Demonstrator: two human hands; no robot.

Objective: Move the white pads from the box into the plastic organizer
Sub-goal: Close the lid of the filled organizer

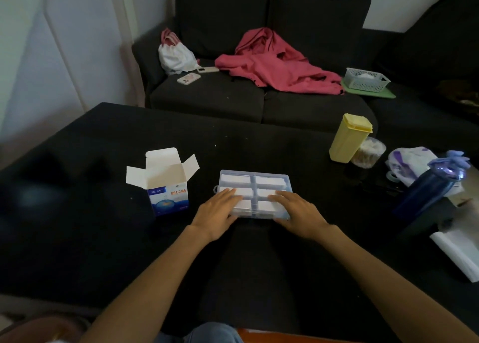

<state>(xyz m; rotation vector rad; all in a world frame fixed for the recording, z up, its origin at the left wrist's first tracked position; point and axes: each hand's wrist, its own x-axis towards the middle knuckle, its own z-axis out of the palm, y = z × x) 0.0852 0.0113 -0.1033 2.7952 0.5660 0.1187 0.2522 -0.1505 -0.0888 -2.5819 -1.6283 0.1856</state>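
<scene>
The plastic organizer (pixel 255 193) is set near the middle of the table (pixel 103 239), long side left to right. White pads (pixel 239 180) are seen in its sections. The left hand (pixel 216 213) and right hand (pixel 298 214) are laid flat on its near corners, fingers straight. The open box (pixel 166 184) is left just beside the left hand.

My hands cover the near corners of the plastic organizer (pixel 255 187); the white sheet (pixel 458 252) runs off the right edge.
</scene>
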